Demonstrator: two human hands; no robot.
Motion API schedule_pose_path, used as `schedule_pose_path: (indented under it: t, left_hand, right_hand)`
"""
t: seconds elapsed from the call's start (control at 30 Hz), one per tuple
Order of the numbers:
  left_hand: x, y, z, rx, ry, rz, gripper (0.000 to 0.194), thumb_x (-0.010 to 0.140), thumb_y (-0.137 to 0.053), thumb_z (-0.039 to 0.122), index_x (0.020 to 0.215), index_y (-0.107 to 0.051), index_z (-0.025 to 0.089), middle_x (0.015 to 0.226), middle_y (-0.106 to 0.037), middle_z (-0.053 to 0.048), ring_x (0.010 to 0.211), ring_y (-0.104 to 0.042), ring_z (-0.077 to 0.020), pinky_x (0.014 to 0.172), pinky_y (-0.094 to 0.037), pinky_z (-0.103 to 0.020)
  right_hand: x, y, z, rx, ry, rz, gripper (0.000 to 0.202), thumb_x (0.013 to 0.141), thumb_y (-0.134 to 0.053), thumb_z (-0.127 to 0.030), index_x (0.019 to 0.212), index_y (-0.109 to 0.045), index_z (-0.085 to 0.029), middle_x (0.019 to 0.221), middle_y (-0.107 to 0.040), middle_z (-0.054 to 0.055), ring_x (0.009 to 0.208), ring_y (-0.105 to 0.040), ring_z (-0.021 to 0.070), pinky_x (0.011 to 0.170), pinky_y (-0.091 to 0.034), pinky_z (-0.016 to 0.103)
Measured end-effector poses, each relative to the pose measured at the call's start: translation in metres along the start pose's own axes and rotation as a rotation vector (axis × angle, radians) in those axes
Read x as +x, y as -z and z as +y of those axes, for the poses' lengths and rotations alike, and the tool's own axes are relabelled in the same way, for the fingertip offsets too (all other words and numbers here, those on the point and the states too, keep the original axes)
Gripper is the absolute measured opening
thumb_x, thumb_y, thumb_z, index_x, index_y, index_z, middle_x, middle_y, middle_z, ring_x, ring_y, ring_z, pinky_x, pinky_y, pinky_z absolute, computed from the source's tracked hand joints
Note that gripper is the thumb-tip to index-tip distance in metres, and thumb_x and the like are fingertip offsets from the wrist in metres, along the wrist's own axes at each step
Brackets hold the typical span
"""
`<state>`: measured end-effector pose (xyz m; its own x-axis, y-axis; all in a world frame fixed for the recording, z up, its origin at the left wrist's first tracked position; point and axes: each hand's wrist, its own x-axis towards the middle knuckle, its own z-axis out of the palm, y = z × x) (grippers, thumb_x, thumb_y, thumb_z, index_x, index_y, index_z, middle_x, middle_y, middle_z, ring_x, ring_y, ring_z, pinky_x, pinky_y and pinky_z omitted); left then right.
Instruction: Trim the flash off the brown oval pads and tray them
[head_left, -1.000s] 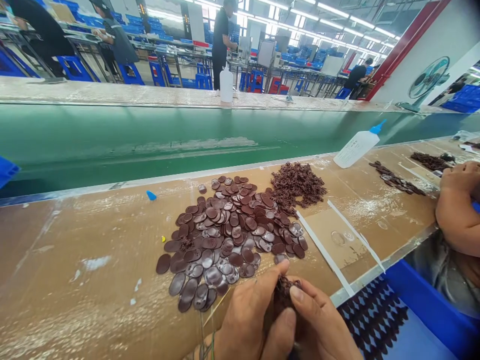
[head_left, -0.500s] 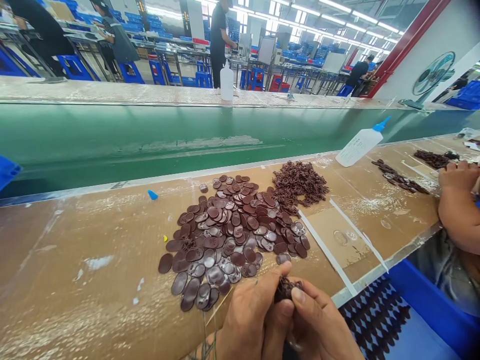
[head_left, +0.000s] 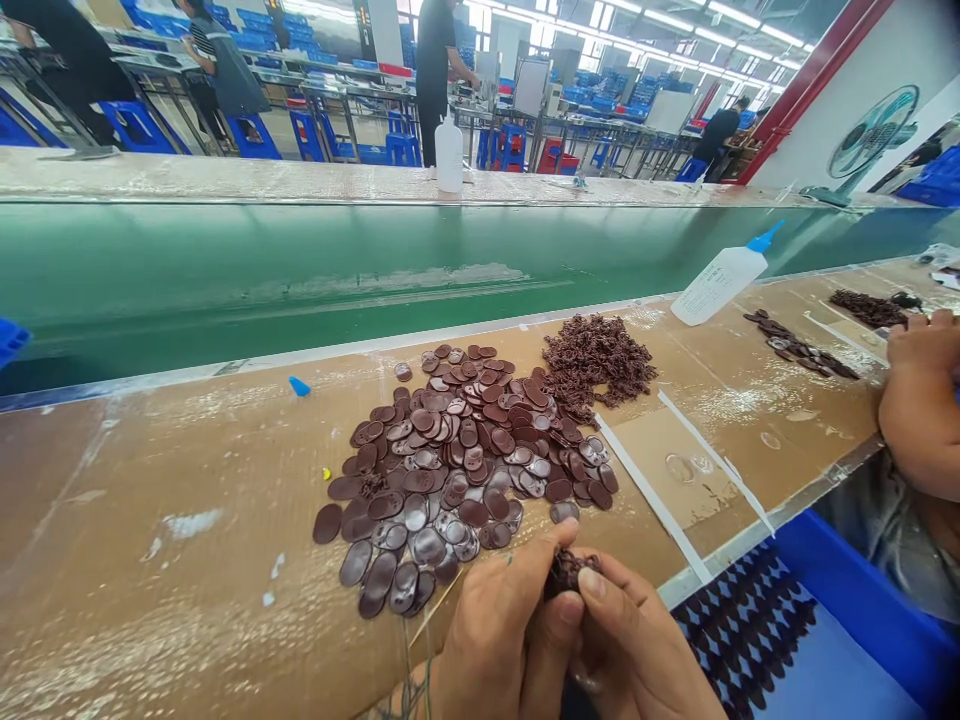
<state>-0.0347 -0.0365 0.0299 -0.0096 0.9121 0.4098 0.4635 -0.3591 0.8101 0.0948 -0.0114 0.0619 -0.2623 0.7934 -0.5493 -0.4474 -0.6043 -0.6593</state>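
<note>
My left hand (head_left: 499, 620) and my right hand (head_left: 637, 630) meet at the front edge of the table. Between their fingertips they pinch a small dark brown curly piece (head_left: 568, 570), partly covered by the thumbs. Both hands are closed on it. Just beyond them spreads a heap of flat brown oval discs (head_left: 457, 460), some glossy. A pile of curly dark brown pieces (head_left: 600, 360) adjoins the heap at its back right. Whether a disc is also in my fingers is hidden.
A white bottle with a blue nozzle (head_left: 720, 285) leans at the back right. Beyond the brown table (head_left: 187, 600) runs a green belt (head_left: 225, 270). At lower right, a blue bin (head_left: 862, 610) holds rows of dark pieces. Another person's arm (head_left: 919, 400) rests at the right.
My hands stay together on the curly piece, with only a slight shift of the fingers. The whole view has moved a little; the heaps look the same.
</note>
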Motion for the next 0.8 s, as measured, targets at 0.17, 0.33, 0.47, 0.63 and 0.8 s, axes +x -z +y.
schedule_pose_path:
  t: [0.17,0.33,0.47,0.63,0.8]
  left_hand:
    - [0.0008,0.0005,-0.0015,0.030,-0.023,-0.023,0.045,0.102,-0.048,0.033,0.146,-0.040,0.028,0.128,-0.070,-0.003,0.111,-0.069,-0.0159,0.095,-0.052,-0.023]
    - [0.0010,-0.0003,-0.0020,0.030,-0.009,-0.012,0.043,0.103,-0.045,0.036,0.145,-0.040,0.029,0.129,-0.069,-0.002,0.111,-0.068,-0.0143,0.096,-0.050,-0.022]
    - [0.0012,-0.0004,-0.0030,0.027,-0.036,-0.042,0.043,0.103,-0.045,0.034,0.145,-0.040,0.027,0.129,-0.069,-0.003,0.112,-0.068,-0.0139,0.097,-0.049,-0.021]
    - [0.0016,0.0011,-0.0048,0.041,-0.042,-0.035,0.044,0.102,-0.047,0.032,0.145,-0.039,0.026,0.131,-0.068,-0.003,0.112,-0.068,-0.0138,0.098,-0.048,-0.021]
    - [0.0028,0.0023,-0.0042,0.052,-0.064,-0.041,0.042,0.103,-0.044,0.033,0.144,-0.041,0.023,0.129,-0.069,-0.006,0.112,-0.068,-0.0146,0.097,-0.050,-0.022]
  right_hand:
    - [0.0012,0.0002,0.0014,0.010,0.002,0.001,0.036,0.066,-0.088,-0.046,0.077,-0.073,-0.016,0.052,-0.055,-0.003,0.043,-0.045,0.0076,0.044,-0.038,0.019]
    - [-0.0011,-0.0021,0.0001,0.024,0.011,-0.012,0.032,0.070,-0.087,-0.044,0.077,-0.073,-0.016,0.052,-0.054,-0.003,0.045,-0.045,0.0078,0.046,-0.038,0.018]
    - [-0.0025,-0.0042,-0.0011,0.044,0.014,0.031,0.033,0.066,-0.090,-0.042,0.079,-0.075,-0.016,0.053,-0.058,-0.002,0.044,-0.048,0.0089,0.045,-0.038,0.019]
    - [-0.0018,-0.0053,0.0003,0.059,-0.001,0.064,0.034,0.063,-0.092,-0.042,0.080,-0.076,-0.017,0.056,-0.060,-0.001,0.045,-0.049,0.0081,0.046,-0.039,0.019]
    - [0.0007,-0.0050,0.0004,0.023,0.010,0.017,0.037,0.064,-0.090,-0.046,0.079,-0.074,-0.016,0.055,-0.056,-0.002,0.046,-0.047,0.0075,0.046,-0.038,0.018]
